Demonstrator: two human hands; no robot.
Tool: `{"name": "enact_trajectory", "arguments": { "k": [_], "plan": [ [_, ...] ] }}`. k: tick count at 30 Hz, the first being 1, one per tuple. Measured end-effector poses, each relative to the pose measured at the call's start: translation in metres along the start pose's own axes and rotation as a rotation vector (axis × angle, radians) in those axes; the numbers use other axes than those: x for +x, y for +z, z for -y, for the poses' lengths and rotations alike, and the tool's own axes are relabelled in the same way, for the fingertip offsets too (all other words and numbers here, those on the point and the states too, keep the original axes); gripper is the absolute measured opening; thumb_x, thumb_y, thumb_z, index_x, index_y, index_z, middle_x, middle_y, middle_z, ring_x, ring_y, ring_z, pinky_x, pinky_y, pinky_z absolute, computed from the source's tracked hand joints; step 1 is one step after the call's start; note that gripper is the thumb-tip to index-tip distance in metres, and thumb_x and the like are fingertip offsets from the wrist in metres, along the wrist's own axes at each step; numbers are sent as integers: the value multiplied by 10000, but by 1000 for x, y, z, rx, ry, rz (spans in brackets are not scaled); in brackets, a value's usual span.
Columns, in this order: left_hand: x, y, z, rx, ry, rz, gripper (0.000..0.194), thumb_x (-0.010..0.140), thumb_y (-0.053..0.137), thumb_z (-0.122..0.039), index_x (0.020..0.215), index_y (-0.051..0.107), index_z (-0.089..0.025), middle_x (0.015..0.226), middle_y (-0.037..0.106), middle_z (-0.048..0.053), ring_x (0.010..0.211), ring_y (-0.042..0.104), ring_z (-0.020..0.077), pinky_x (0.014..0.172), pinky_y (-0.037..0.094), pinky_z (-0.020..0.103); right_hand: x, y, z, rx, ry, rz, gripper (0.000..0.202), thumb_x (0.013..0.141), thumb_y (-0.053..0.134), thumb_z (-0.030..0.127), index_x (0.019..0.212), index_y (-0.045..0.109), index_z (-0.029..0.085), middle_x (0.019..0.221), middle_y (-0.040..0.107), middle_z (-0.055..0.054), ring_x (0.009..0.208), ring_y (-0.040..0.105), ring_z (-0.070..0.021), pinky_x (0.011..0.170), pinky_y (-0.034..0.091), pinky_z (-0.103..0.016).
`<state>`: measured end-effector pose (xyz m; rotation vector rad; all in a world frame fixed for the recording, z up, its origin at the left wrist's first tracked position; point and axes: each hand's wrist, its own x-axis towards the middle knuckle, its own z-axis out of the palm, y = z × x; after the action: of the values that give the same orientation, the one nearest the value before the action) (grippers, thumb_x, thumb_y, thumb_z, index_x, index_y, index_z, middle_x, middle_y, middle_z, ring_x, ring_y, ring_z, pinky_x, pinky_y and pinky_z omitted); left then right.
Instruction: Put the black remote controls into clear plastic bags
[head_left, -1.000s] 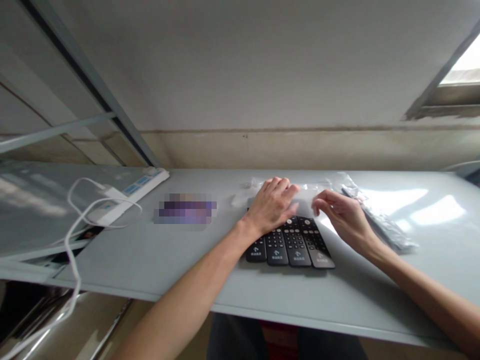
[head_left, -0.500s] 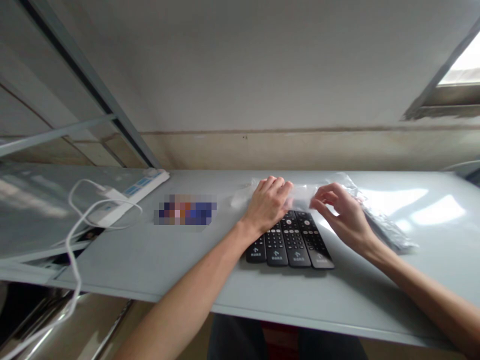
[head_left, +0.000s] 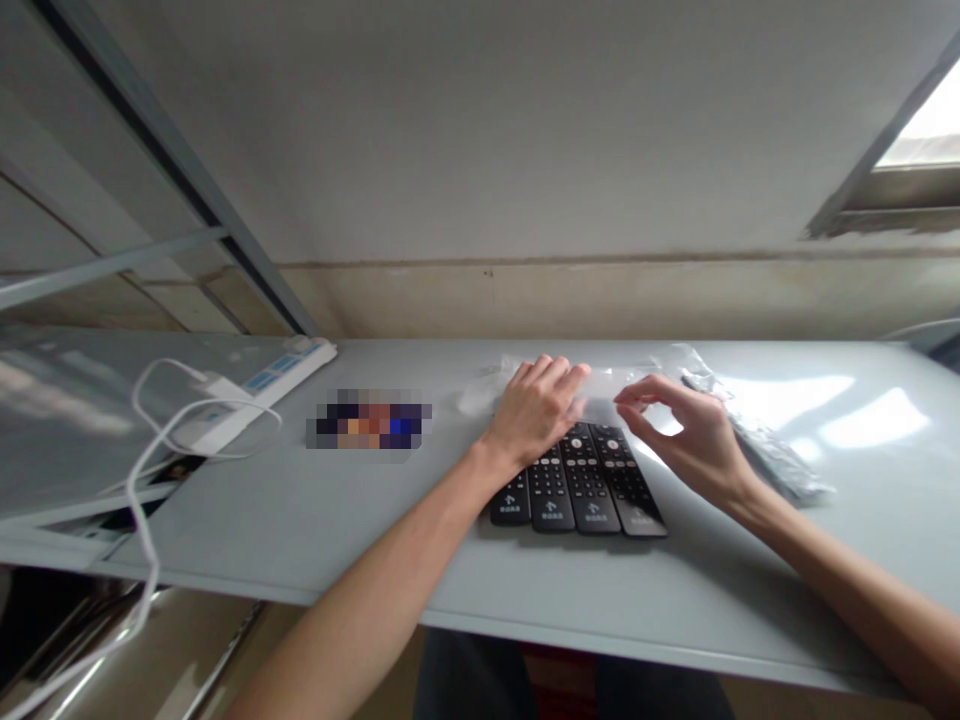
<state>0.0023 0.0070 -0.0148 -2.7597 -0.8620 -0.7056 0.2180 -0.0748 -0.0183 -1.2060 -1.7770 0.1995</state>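
Observation:
Several black remote controls [head_left: 594, 490] lie side by side on the grey table [head_left: 315, 530]. Over their far ends is my left hand [head_left: 534, 405], its fingers curled closed on a clear plastic bag [head_left: 600, 388]. My right hand [head_left: 675, 420] is to the right of the remotes, thumb and forefinger pinched at the bag's right part. Beyond my right hand, a plastic-wrapped dark item [head_left: 776, 455] rests on the table. More crumpled clear plastic shows left of my left hand.
A white power strip [head_left: 262, 395] with a plugged-in white cable [head_left: 142, 500] lies at the left. A pixelated, unreadable item [head_left: 369, 420] is left of my left hand. A wall [head_left: 525, 150] stands behind the table.
My right hand has shifted slightly left, and its thumb and forefinger have come closer together. My left hand has barely moved.

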Motion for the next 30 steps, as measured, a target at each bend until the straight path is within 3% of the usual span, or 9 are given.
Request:
{"name": "enact_trajectory", "arguments": {
  "k": [7,12,17,24,30],
  "plan": [
    [0,-2,-1,21,12,6,197,1087,567,-299,1237,601,-177,1158,697,73,1105,625,258,956,505,400,-1,3,-2,11,-86,97,75,993,745,357,1018,786,299,1017,757,-48,945,708,-252,862,570,-453],
    [0,-2,0,33,-4,17,161,1079,564,-262,1192,627,-165,1155,705,94,1112,631,266,960,508,411,-4,4,-4,74,76,40,224,1015,690,339,1228,714,272,1017,786,-61,902,750,-239,836,616,-438],
    [0,0,0,35,-27,8,136,1069,568,-240,1163,635,-168,1137,704,96,1105,629,275,959,516,429,-6,5,-6,238,158,54,362,1009,696,330,1358,626,267,1016,809,-68,977,789,-256,925,630,-472],
    [0,4,2,48,-89,-7,174,1026,532,-130,1164,634,-164,1155,689,99,1122,597,280,963,510,422,-3,6,-2,344,229,20,527,930,796,367,1392,575,242,992,826,-75,922,809,-257,866,664,-442],
    [1,7,4,40,-71,-7,216,998,554,-128,1196,636,-157,1184,680,105,1165,565,288,1014,496,425,-2,6,-8,363,275,29,501,920,804,391,1341,581,240,902,814,-42,809,788,-224,789,662,-408]
  ]
}}
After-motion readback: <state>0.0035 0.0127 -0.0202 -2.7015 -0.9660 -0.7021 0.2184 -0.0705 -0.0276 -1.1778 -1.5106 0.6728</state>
